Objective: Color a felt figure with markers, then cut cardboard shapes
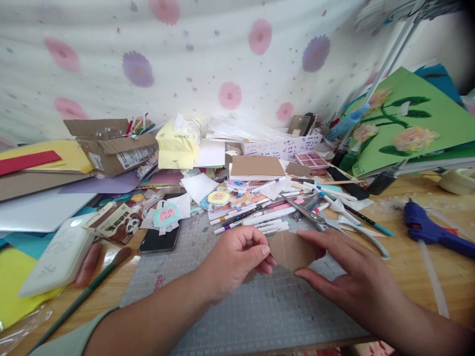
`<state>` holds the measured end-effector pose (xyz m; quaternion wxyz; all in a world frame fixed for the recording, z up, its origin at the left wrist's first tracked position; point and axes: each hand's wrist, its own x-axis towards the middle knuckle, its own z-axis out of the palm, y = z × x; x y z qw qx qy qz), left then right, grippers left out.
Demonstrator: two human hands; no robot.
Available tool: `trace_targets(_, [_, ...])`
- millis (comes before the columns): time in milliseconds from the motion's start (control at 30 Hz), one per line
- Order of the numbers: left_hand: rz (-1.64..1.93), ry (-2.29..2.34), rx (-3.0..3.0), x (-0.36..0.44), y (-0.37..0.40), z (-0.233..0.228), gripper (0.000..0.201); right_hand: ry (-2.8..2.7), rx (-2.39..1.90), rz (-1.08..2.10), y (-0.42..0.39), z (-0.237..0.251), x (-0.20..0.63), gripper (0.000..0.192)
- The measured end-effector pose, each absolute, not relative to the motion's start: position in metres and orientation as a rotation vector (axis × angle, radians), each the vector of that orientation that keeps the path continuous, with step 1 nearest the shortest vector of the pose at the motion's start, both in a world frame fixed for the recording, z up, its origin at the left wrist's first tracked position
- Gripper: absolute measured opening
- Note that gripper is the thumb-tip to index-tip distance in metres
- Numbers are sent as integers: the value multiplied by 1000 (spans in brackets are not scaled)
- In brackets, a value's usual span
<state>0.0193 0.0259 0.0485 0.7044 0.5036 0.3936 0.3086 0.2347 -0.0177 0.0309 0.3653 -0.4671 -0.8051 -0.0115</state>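
A small rounded piece of brown cardboard (293, 250) with a crease down it is held up over the grey cutting mat (193, 316). My left hand (241, 259) pinches its left edge between thumb and curled fingers. On the other side, my right hand (345, 269) grips the right edge, thumb below and fingers above. Scissors (315, 216) with grey handles lie just behind my right hand. Several white markers (272, 227) are heaped behind the cardboard.
A blue glue gun (426, 225) lies at the right. To the left are a black phone (163, 237) with a paper cutout (166, 215) on it, a long paintbrush (92, 287) and a white case (59, 257). An open cardboard box (111, 153) stands at the back left.
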Motion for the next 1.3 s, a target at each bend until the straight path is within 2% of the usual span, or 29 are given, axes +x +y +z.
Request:
trace_targets(167, [673,897,1093,21,24,49,19,-2090,-1188,-25,-17,27,236,41])
trace_targets(400, [635,860,1128,20,24,49,29,-2098,-1204,-68,-17,22,238,45])
trace_targets(667, [627,930,1221,20,23,48,20,-2115,-1160,58,-19,37,238,50])
trace_targets(933, [694,980,1370,22,23,48,10,-1980,-1271,348,-16,39,233,11])
trace_targets(1300, [661,901,1044,23,25,45,27,-2050,-1057,21,-16,36,236,29])
